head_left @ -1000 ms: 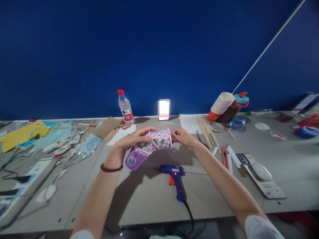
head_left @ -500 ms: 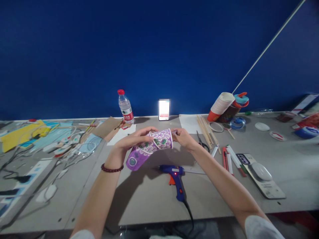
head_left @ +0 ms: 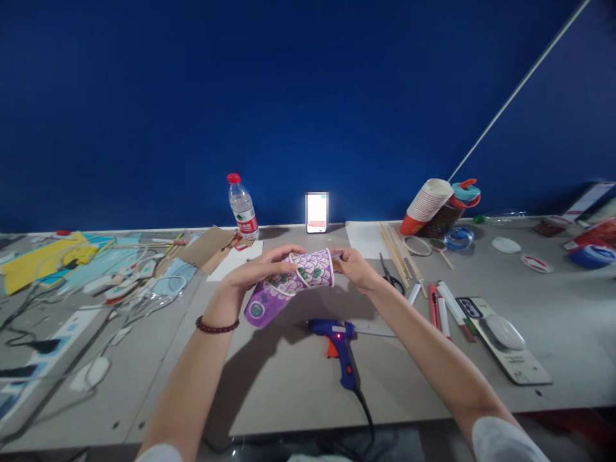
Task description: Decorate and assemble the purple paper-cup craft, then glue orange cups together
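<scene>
Purple-and-white patterned paper cups, joined end to end with a bend between them, are held above the table. A scale-like pattern with green patches covers them, and the lower left cup is mostly plain purple with a round mark. My left hand is closed around the cups from behind and above, thumb across the side. At the open rim on the right, my right hand has its fingers pinched on a small purplish piece; whether it belongs to the cup I cannot tell. Below lies a blue glue gun, its red light on.
A water bottle and a lit phone stand by the blue wall. Stacked cups, wooden sticks, scissors, markers and another phone lie right. Cables and a power strip spread left.
The joined cups have tilted very slightly, their lower left end rising a little. Both hands keep their hold, and everything else stays in place.
</scene>
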The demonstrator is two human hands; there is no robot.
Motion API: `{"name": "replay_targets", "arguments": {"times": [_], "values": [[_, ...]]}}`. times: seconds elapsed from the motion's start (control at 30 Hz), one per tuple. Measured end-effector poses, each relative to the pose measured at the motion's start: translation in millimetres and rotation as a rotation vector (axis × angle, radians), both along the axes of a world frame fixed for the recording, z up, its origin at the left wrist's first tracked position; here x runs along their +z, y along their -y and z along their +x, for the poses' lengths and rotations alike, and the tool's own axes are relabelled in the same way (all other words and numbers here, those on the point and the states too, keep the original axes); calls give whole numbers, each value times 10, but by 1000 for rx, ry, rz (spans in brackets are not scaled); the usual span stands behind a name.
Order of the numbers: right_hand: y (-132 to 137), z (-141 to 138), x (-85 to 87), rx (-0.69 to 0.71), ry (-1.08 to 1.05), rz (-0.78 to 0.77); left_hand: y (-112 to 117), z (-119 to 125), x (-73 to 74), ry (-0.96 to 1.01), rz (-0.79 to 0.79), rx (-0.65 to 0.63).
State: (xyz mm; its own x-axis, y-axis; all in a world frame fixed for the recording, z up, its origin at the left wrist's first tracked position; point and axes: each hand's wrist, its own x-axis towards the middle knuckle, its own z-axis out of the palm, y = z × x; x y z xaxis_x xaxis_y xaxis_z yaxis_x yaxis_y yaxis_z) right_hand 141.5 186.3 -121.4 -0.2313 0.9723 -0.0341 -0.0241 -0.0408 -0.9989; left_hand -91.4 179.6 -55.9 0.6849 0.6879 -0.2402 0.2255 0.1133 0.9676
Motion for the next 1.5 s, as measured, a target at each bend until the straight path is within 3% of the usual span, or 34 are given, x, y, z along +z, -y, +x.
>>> {"name": "replay_targets", "arguments": {"times": [0.2, 0.37, 0.87, 1.13, 1.5], "values": [[-29, 58, 20, -12, -11, 1, -7, 1, -4, 53, -26, 89], [-61, 103, 12, -19, -8, -10, -35, -30, -14, -2, 25, 84], [-153, 173, -68, 151, 1, -58, -50, 14, -62, -4, 34, 121], [-156, 146, -86, 58, -6, -90, -57, 22, -77, -26, 61, 73], [-139, 136, -74, 63, -20, -53, -48, 37, -84, -76, 109, 83]]}}
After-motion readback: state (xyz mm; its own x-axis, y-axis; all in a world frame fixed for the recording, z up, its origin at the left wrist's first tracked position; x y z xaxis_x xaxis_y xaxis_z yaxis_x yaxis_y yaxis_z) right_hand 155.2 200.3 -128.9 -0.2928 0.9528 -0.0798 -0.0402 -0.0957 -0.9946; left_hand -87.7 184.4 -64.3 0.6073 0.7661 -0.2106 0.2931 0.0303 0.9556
